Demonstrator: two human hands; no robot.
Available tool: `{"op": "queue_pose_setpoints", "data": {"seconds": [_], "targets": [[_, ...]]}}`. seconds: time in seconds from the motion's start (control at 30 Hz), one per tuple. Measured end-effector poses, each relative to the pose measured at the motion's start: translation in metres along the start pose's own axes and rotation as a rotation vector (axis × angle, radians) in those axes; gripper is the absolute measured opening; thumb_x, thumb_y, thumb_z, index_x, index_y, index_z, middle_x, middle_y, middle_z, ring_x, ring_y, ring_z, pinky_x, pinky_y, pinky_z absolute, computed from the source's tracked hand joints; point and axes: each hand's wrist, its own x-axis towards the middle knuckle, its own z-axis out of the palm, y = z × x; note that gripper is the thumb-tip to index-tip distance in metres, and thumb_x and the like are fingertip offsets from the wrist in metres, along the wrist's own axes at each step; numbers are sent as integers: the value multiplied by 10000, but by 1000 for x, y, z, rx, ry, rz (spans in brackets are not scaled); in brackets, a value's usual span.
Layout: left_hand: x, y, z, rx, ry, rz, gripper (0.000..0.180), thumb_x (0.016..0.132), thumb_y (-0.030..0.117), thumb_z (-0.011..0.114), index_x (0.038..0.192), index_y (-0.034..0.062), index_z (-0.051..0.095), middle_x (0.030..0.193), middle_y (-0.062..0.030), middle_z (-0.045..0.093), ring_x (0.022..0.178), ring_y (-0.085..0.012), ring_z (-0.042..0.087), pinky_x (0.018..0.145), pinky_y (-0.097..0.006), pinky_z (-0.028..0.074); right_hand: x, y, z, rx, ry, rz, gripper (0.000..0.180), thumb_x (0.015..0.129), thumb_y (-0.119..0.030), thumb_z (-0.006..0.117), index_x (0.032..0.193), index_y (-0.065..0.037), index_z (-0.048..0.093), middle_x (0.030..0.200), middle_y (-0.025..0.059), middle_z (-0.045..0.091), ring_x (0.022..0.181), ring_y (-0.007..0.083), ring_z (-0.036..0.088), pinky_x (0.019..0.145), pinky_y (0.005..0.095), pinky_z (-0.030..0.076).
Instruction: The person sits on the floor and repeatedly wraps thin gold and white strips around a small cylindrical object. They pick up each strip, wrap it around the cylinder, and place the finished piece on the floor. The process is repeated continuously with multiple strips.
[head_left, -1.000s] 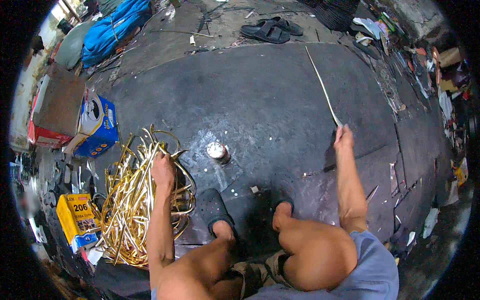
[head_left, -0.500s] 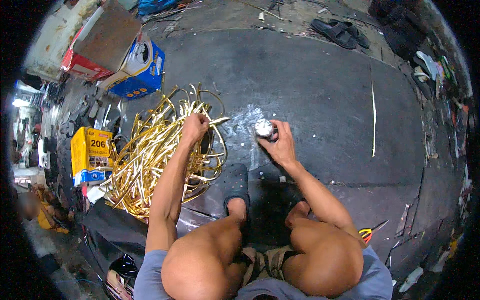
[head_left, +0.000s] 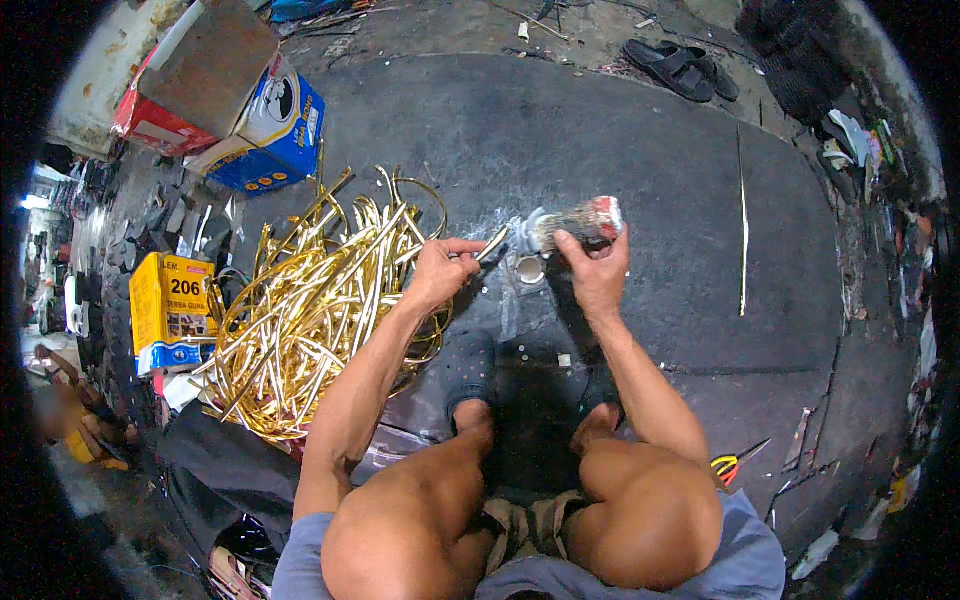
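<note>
My right hand grips a smeared cylindrical container with a red and white end, tilted on its side above the dark floor mat. Its pale other end points left and is blurred. Just below it on the mat sits a small round whitish lid or cup. The fingers of my left hand are pinched on a thin metallic strip, whose tip reaches toward the container. Beside that hand lies a tangled heap of shiny gold strips.
White smears mark the dark mat. A blue and white box and a yellow box stand at left. Black sandals lie far right, a single gold strip at right. Yellow-and-red-handled scissors rest near my knee.
My right hand has lifted and tipped the container sideways, uncovering the round whitish lid or cup on the mat. My left hand has moved right from the heap with a strip.
</note>
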Motion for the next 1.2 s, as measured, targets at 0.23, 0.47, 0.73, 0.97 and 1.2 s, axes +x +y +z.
{"op": "queue_pose_setpoints", "data": {"seconds": [0.23, 0.47, 0.73, 0.97, 1.2], "targets": [[-12, -31, 9, -892, -324, -333, 450, 853, -44, 587, 1301, -33, 633, 896, -20, 662, 590, -61, 495, 514, -214, 389, -29, -14, 27, -117, -107, -49, 609, 802, -159, 870, 1233, 24, 481, 1102, 152, 678, 929, 210, 696, 784, 338, 596], [-1, -31, 37, -288, -194, -215, 237, 841, 8, 714, 1073, -23, 753, 821, -64, 722, 641, -80, 609, 536, -227, 455, -12, 30, -56, -438, 79, 114, 550, 777, -226, 875, 1150, -20, 529, 996, 124, 706, 777, 174, 668, 702, 336, 543], [39, -69, 63, 263, 72, -23, 126, 758, 150, 789, 820, 43, 810, 755, -127, 759, 712, -211, 713, 699, -356, 552, -11, 14, -16, -425, -108, -35, 605, 778, -307, 868, 1210, -44, 535, 1033, 186, 730, 889, 316, 739, 760, 437, 580], [27, -53, 66, 319, 134, 295, 392, 744, 59, 724, 1136, 60, 726, 1148, -167, 714, 1031, -301, 687, 929, -395, 526, -33, 46, -2, -826, -354, -456, 733, 767, -229, 841, 1350, -4, 458, 1174, 199, 626, 1039, 397, 671, 812, 470, 566], [11, -32, 78, 58, 7, 443, 622, 741, 87, 832, 1307, 71, 574, 1207, -153, 679, 1141, -270, 667, 977, -390, 524, -25, 47, -16, -643, -442, -181, 607, 781, -112, 794, 1308, -27, 506, 1192, 159, 640, 1015, 335, 686, 832, 407, 564]]}}
